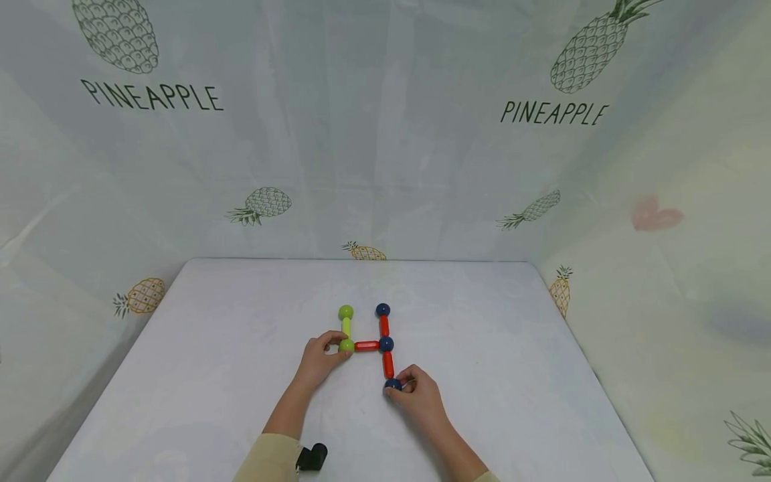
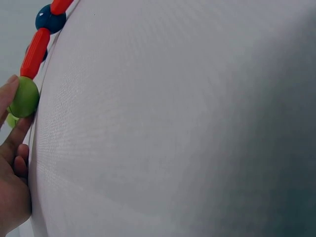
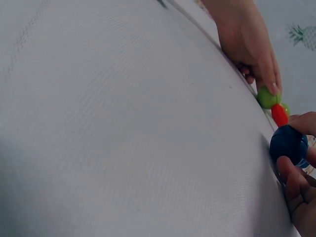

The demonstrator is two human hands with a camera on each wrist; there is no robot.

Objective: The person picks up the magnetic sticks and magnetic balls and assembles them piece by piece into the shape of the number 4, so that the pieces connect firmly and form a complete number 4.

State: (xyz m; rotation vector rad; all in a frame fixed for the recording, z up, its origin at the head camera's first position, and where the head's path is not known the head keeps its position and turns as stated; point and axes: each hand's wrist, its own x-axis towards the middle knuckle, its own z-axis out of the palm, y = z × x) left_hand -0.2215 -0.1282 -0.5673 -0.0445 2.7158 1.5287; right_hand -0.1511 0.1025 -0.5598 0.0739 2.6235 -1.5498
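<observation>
On the white table lies a joined figure of balls and rods. My left hand pinches its near green ball between thumb and fingers. A light green rod leads from there to a far green ball. Rightward, a red rod links it to the middle blue ball. Beyond that, another red rod ends in a far blue ball; toward me, a third red rod meets the near blue ball, which my right hand pinches.
A black object lies by the left sleeve near the table's front. The white table reaches back to a hanging curtain printed with pineapples, which also encloses both sides.
</observation>
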